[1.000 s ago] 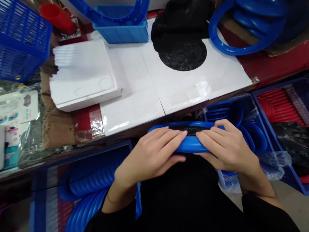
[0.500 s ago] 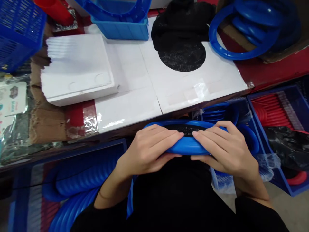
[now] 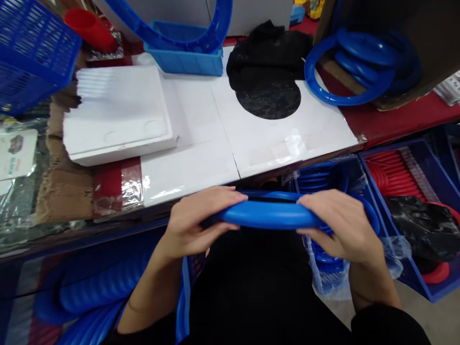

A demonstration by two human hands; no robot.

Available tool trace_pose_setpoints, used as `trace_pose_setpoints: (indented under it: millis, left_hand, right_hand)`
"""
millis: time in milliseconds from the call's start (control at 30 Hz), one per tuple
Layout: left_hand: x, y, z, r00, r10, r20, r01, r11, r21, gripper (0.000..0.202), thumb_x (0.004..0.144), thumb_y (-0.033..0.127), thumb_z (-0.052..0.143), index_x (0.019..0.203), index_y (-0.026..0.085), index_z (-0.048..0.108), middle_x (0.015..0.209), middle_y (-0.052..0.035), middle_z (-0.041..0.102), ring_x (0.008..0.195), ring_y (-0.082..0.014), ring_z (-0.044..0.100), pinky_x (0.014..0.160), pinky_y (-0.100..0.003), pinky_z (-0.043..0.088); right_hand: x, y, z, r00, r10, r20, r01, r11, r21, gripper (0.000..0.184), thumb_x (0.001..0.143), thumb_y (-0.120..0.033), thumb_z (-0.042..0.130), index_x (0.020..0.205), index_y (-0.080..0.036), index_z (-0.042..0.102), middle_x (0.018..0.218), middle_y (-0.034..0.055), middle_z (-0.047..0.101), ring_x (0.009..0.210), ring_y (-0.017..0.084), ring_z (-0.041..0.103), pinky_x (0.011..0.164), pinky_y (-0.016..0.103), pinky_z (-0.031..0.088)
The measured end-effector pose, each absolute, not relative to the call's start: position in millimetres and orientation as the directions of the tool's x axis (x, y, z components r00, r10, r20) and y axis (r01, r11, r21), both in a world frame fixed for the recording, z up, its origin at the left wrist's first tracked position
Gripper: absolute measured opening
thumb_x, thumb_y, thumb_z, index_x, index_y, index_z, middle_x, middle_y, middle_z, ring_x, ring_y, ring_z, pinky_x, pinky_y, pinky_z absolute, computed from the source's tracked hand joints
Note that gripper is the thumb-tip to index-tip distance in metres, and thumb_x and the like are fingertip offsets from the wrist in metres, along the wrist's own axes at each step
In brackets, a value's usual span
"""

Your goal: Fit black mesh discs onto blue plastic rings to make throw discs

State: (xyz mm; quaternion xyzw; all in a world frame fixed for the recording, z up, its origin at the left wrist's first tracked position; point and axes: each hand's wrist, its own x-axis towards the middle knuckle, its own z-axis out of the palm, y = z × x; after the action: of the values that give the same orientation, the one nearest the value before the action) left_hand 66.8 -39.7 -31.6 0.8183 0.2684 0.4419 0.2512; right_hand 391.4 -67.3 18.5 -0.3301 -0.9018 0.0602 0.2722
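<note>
A blue plastic ring (image 3: 269,214) is held between both hands in front of my body, tilted so that its near edge faces me. My left hand (image 3: 201,218) grips its left side, thumb below and fingers over the top. On the right side my right hand (image 3: 339,223) is closed round it the same way. A dark strip shows inside the ring; what it is cannot be made out. Beyond, on the white tabletop (image 3: 194,165), lies a pile of black mesh pieces (image 3: 269,72).
A white foam block (image 3: 118,112) and a light blue bin (image 3: 190,62) stand on the table. Several blue rings (image 3: 366,48) fill a carton at the back right. Crates with blue rings (image 3: 104,282) and red rings (image 3: 391,175) are below the table edge.
My hands have moved apart along the ring, the left one leftward. The ring has tilted, so the black mesh inside it shows far less. The camera view has shifted slightly.
</note>
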Motion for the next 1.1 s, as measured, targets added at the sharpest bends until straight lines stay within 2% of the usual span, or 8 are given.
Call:
trace_pose_setpoints:
  millis: [133,300,400,533,633,767,933,1100]
  left_hand:
    - [64,-36,-36,0.538,0.684,0.492,0.224,-0.679,0.699,0.050,0.099,0.028,0.078,0.147,0.023,0.066,0.133,-0.0142,0.079,0.129,-0.0342,0.074,0.116,-0.058,0.058]
    - [88,-57,-23,0.520,0.678,0.519,0.459,-0.735,0.499,0.054,0.094,0.015,0.076,0.146,0.020,0.065,0.133,-0.0143,0.078,0.125,-0.0327,0.074,0.109,-0.050,0.060]
    - [80,-56,-30,0.456,0.724,0.518,0.394,-0.686,0.612,0.042,0.094,0.017,0.077,0.135,0.021,0.069,0.119,-0.0097,0.081,0.108,-0.0259,0.078,0.100,-0.041,0.062]
    - [64,-47,-39,0.509,0.750,0.422,0.290,-0.611,0.736,0.044,0.095,0.030,0.082,0.136,0.022,0.068,0.123,-0.0105,0.080,0.115,-0.0272,0.076,0.106,-0.042,0.061]
    - [72,-49,-28,0.586,0.712,0.387,0.338,-0.649,0.681,0.064,0.094,0.035,0.085,0.152,0.021,0.061,0.137,-0.0160,0.076,0.128,-0.0325,0.072,0.113,-0.050,0.058]
    - [89,-55,-18,0.542,0.661,0.518,0.298,-0.728,0.617,0.059,0.095,0.020,0.081,0.152,0.022,0.064,0.132,-0.0143,0.078,0.118,-0.0294,0.075,0.103,-0.046,0.063]
    - [75,-53,-44,0.383,0.710,0.590,0.185,-0.685,0.704,0.049,0.095,0.021,0.082,0.144,0.023,0.072,0.126,-0.0124,0.081,0.115,-0.0301,0.077,0.099,-0.047,0.065]
    - [78,-50,-45,0.464,0.769,0.440,0.199,-0.574,0.794,0.052,0.094,0.030,0.084,0.144,0.023,0.070,0.130,-0.0140,0.079,0.126,-0.0322,0.074,0.111,-0.051,0.060]
  right_hand:
    - [383,-72,22,-0.655,0.563,0.504,0.555,0.811,-0.186,0.042,0.098,-0.024,0.077,0.134,-0.004,0.067,0.113,0.0180,0.081,0.103,0.031,0.078,0.088,0.044,0.061]
    - [371,-62,28,-0.726,0.542,0.424,0.533,0.832,-0.153,0.044,0.102,-0.031,0.073,0.138,-0.006,0.065,0.119,0.0163,0.081,0.105,0.030,0.078,0.093,0.046,0.061]
    - [382,-62,29,-0.683,0.597,0.420,0.557,0.798,-0.230,0.045,0.103,-0.033,0.073,0.140,-0.009,0.064,0.124,0.0163,0.080,0.112,0.031,0.076,0.099,0.046,0.060]
    - [392,-67,26,-0.686,0.610,0.397,0.559,0.791,-0.250,0.037,0.102,-0.030,0.073,0.130,-0.007,0.066,0.108,0.0153,0.080,0.093,0.028,0.076,0.084,0.043,0.061]
    - [384,-66,22,-0.709,0.597,0.376,0.544,0.802,-0.246,0.032,0.102,-0.028,0.072,0.127,-0.008,0.066,0.105,0.0146,0.080,0.088,0.027,0.075,0.080,0.042,0.059]
    - [379,-59,17,-0.705,0.589,0.396,0.534,0.808,-0.249,0.037,0.102,-0.033,0.073,0.131,-0.011,0.065,0.111,0.0147,0.080,0.097,0.029,0.076,0.087,0.043,0.061]
    - [405,-62,13,-0.628,0.667,0.402,0.542,0.745,-0.388,0.052,0.099,-0.037,0.078,0.140,-0.011,0.060,0.125,0.0177,0.077,0.115,0.032,0.074,0.098,0.046,0.061]
    - [402,-67,14,-0.652,0.612,0.448,0.558,0.787,-0.264,0.041,0.100,-0.029,0.075,0.134,-0.008,0.065,0.114,0.0170,0.079,0.103,0.032,0.074,0.093,0.050,0.059]
